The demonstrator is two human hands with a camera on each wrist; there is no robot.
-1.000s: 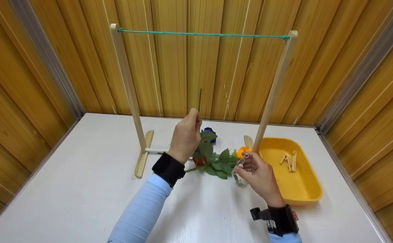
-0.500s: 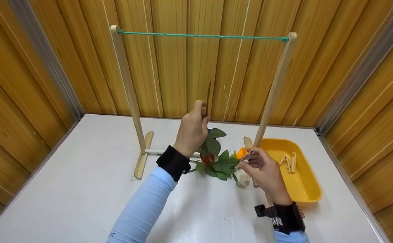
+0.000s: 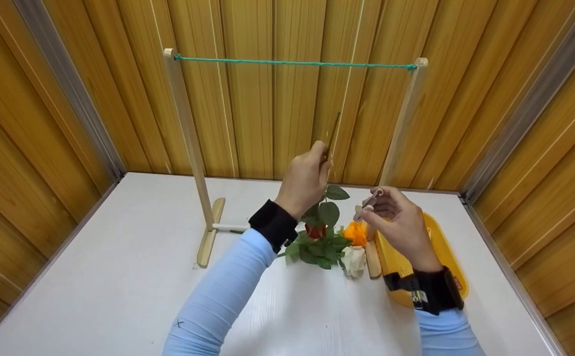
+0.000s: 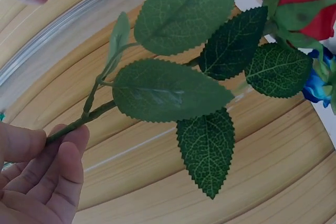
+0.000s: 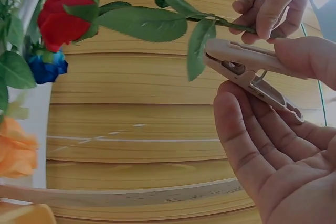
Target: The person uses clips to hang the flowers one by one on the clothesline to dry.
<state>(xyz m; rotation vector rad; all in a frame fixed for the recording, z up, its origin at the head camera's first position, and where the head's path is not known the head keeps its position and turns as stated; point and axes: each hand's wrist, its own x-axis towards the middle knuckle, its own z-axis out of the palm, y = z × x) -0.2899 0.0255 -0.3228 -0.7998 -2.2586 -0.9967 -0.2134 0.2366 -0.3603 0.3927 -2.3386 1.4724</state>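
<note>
1. From the head view, I see my left hand (image 3: 305,180) has risen toward the green string (image 3: 294,63) since a second ago, its fingers pinching the red rose stem (image 3: 331,136); my right hand (image 3: 397,221) has lifted too, bringing the wooden clothespin (image 3: 367,204) closer for clipping.
2. At the left wrist, my fingers (image 4: 50,174) pinch the stem below its leaves (image 4: 168,90).
3. At the right wrist, my fingers (image 5: 247,150) and thumb hold the clothespin just beside the stem, near the red bloom (image 5: 62,22).

You are facing a white bench (image 3: 119,296) enclosed by wooden panel walls (image 3: 277,109). A wooden frame (image 3: 188,143) is standing on it, carrying a green cord (image 3: 292,63) between its posts. A yellow tray (image 3: 448,257) is sitting at right. An orange flower (image 3: 356,232) and a white one (image 3: 354,259) are lying beside the tray.
</note>
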